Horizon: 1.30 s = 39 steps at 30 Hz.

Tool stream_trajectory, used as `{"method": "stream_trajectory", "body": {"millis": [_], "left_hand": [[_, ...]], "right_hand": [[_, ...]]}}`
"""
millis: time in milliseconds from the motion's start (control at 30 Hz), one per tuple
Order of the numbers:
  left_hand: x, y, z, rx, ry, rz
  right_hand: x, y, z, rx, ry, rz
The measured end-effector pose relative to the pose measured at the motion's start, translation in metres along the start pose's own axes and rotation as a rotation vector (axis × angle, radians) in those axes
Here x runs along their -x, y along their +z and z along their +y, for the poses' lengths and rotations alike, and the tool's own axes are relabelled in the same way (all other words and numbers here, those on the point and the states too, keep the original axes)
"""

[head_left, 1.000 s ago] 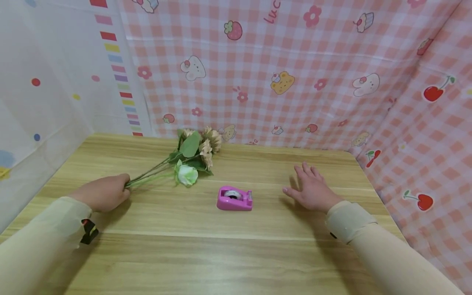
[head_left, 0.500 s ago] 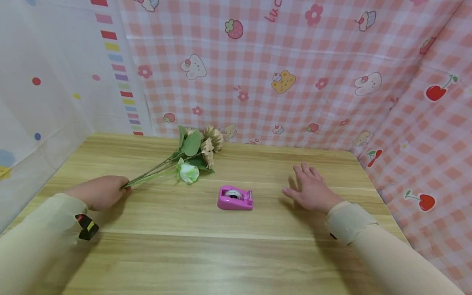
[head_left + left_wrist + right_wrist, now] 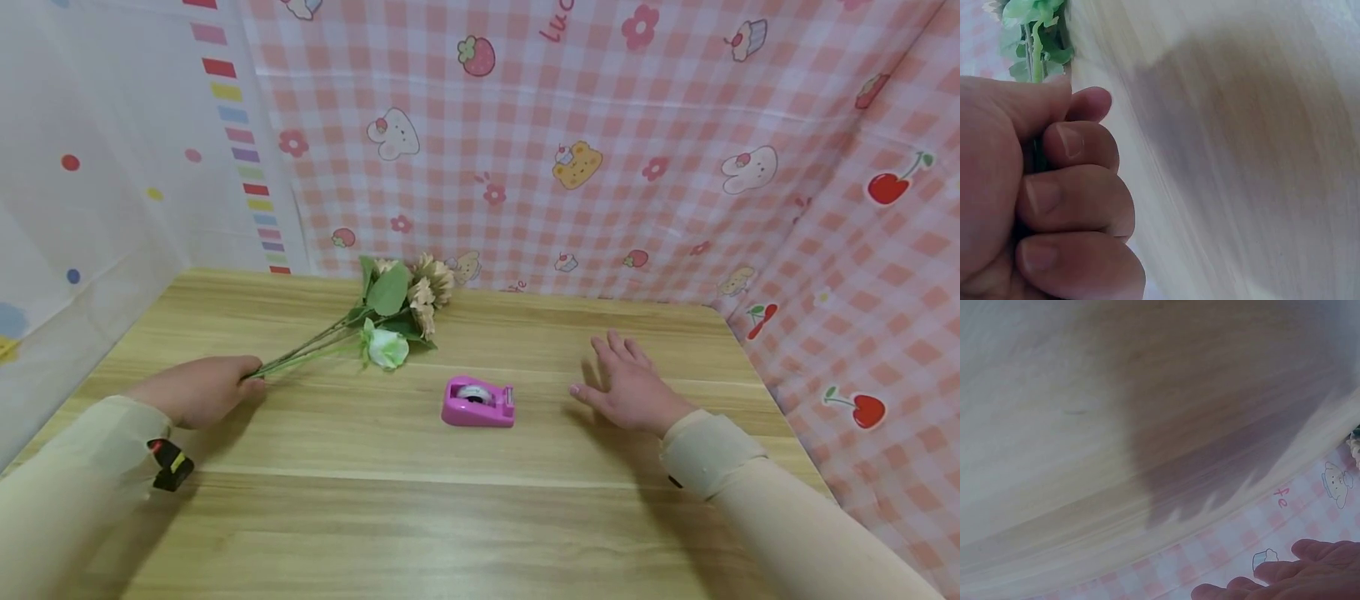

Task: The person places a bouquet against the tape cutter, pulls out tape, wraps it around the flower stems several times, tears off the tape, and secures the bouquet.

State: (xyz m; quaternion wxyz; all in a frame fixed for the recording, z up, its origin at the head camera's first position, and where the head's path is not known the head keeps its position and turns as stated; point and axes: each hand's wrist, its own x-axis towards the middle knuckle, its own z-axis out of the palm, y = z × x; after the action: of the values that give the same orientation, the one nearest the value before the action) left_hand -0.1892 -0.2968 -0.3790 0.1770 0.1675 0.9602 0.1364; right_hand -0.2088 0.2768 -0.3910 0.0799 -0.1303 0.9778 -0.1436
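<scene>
My left hand (image 3: 198, 390) grips a small bunch of artificial flowers by the lower stems (image 3: 307, 346), its fingers curled round them in the left wrist view. The bunch has beige blooms (image 3: 431, 287), green leaves (image 3: 387, 290) and one white-green rose (image 3: 387, 348), which point toward the back of the table. A pink tape dispenser (image 3: 477, 403) with a roll of tape stands at the middle, apart from both hands. To the right of it, my right hand (image 3: 633, 385) holds nothing, palm down with fingers spread over the table.
The wood-grain table (image 3: 450, 525) ends at a pink checked cloth (image 3: 510, 125) hanging behind it and along the right. At the left hangs a white cloth (image 3: 97, 125) with coloured dots.
My left hand has shifted slightly left, and the flower heads have moved a little toward the back. The right hand has moved very slightly left. The tape dispenser stays where it was.
</scene>
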Motion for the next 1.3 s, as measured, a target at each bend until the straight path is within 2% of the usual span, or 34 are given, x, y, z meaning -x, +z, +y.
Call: {"method": "stream_trajectory", "body": {"millis": [200,333,567,667,1167,1300], "left_hand": [[0.001,-0.002,-0.001,0.03,-0.031,-0.012],[0.002,-0.003,-0.004,0.022,-0.027,-0.013],[0.004,-0.003,-0.01,-0.049,0.001,0.067],[0.004,-0.002,-0.012,-0.058,0.001,0.078],[0.003,-0.005,-0.017,0.022,-0.059,0.092],[0.003,-0.003,-0.019,0.056,-0.068,0.116]], "right_hand": [[0.0,0.002,-0.001,-0.011,-0.004,-0.001],[0.002,0.002,-0.002,-0.015,-0.007,-0.004],[0.004,0.0,-0.005,-0.005,-0.01,-0.014],[0.005,-0.001,-0.007,0.001,-0.012,-0.02],[0.004,0.0,-0.002,0.006,-0.013,-0.011],[0.005,-0.001,-0.002,0.007,-0.013,-0.011]]}}
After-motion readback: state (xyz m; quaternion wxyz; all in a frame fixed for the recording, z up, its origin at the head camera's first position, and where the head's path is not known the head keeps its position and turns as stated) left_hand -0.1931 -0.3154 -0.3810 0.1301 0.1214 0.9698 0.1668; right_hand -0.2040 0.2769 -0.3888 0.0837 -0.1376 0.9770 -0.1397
